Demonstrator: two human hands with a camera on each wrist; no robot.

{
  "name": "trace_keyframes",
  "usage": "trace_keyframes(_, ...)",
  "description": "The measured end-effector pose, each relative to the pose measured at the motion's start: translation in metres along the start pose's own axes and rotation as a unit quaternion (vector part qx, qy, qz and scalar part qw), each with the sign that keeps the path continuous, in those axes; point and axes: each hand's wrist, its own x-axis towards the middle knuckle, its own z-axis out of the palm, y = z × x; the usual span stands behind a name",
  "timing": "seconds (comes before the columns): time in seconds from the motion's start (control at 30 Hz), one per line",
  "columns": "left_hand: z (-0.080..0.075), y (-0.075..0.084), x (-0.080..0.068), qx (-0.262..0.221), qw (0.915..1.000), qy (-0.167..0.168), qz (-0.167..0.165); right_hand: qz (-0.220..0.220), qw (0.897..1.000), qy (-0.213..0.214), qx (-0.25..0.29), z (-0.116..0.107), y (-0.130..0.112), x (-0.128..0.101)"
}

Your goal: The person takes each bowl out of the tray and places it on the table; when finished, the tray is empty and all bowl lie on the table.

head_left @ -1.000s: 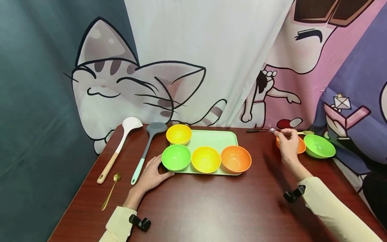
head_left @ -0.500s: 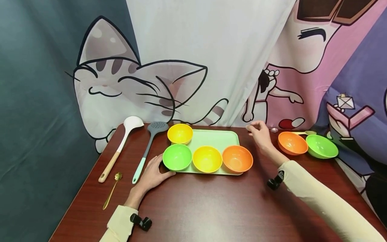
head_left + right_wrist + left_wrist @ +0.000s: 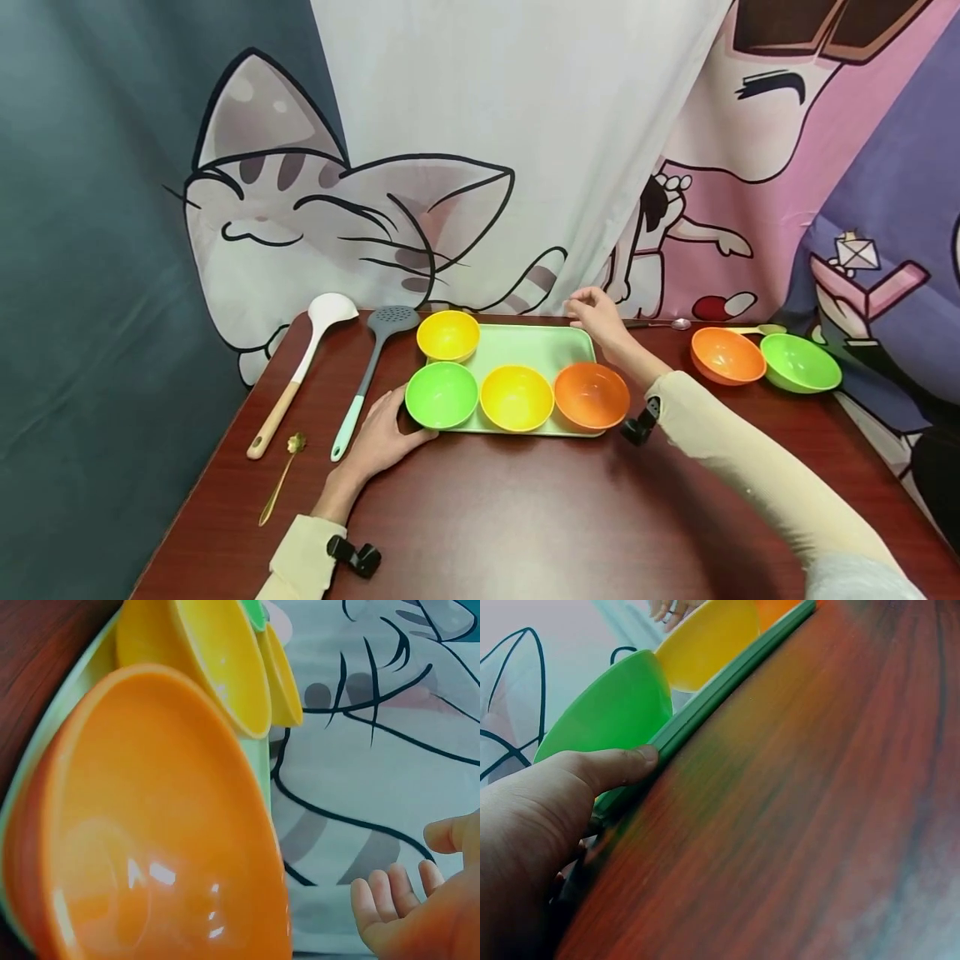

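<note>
A pale green tray [image 3: 532, 346] on a dark red table holds a green bowl [image 3: 441, 394], two yellow bowls [image 3: 517, 397] and an orange bowl [image 3: 592, 395]. My left hand [image 3: 382, 433] rests at the tray's front left corner. In the left wrist view its thumb [image 3: 622, 765] lies straight against the tray's rim [image 3: 705, 705], below the green bowl [image 3: 607, 712]. My right hand [image 3: 592, 315] hovers over the tray's far right corner, empty. The right wrist view shows its relaxed fingers [image 3: 405, 900] beyond the orange bowl [image 3: 150, 825].
A small silver spoon [image 3: 660, 325] lies behind the right hand. An orange bowl [image 3: 727, 355] and a green bowl [image 3: 799, 362] sit at the table's right. A white ladle [image 3: 303, 367], a grey skimmer [image 3: 371, 367] and a gold spoon [image 3: 281, 475] lie at the left. A printed curtain hangs behind.
My right hand has moved left from the orange bowl at the right, past the silver spoon, to the tray's far right corner. The left hand has stayed put.
</note>
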Motion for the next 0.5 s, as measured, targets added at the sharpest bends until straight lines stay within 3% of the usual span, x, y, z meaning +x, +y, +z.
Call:
trace_keyframes(0.23, 0.0, 0.001, 0.004, 0.0, 0.9999, 0.004, -0.013, 0.004, 0.999, -0.044, 0.0, 0.02, -0.015, 0.006)
trace_keyframes(0.5, 0.0, 0.0, 0.002, 0.01, 0.9999, 0.002, 0.01, -0.004, 0.996, -0.09, -0.024, 0.045, -0.018, 0.008)
